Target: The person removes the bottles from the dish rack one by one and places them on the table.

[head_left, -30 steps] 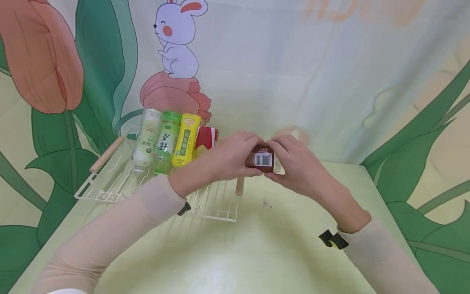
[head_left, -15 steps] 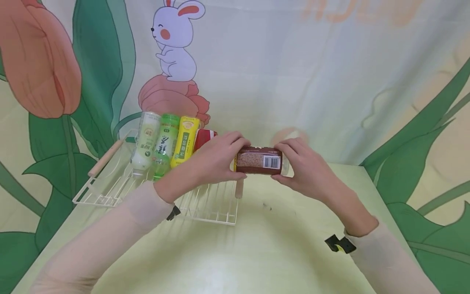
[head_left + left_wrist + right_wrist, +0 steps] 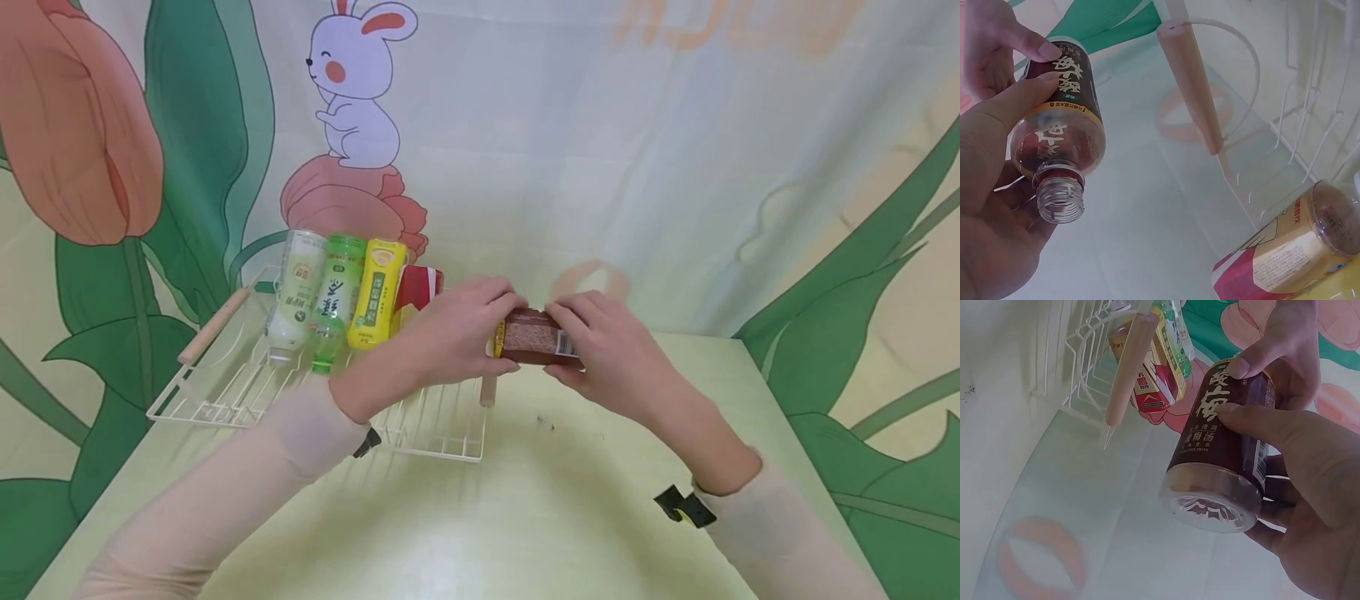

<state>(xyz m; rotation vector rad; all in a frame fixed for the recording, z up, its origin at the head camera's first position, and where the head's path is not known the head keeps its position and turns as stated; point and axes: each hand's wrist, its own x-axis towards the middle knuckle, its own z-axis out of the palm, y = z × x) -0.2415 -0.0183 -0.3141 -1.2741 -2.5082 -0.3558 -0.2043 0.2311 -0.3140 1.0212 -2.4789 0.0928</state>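
Note:
Both hands hold a clear plastic drink bottle (image 3: 532,337) with a dark brown label, sideways above the table beyond the rack's right side. My left hand (image 3: 468,329) grips the neck-side part, thumb across the label's edge. In the left wrist view the bottle's threaded mouth (image 3: 1061,203) shows uncapped. My right hand (image 3: 618,350) grips the base-side part, its thumb on the label. The right wrist view shows the bottle's clear base (image 3: 1210,509) sticking out past the label. Both thumbs lie close together along the label.
A white wire rack (image 3: 435,454) with wooden handles (image 3: 215,325) stands at the left. In it lean a white bottle (image 3: 298,292), a green bottle (image 3: 337,300), a yellow bottle (image 3: 377,292) and a red-labelled bottle (image 3: 417,287). A printed curtain (image 3: 525,167) hangs behind the table.
My hands first spread apart along the bottle, uncovering more label, then came closer together again. The bottle's barcode is now partly covered by my right hand. The bottles in the rack stay put.

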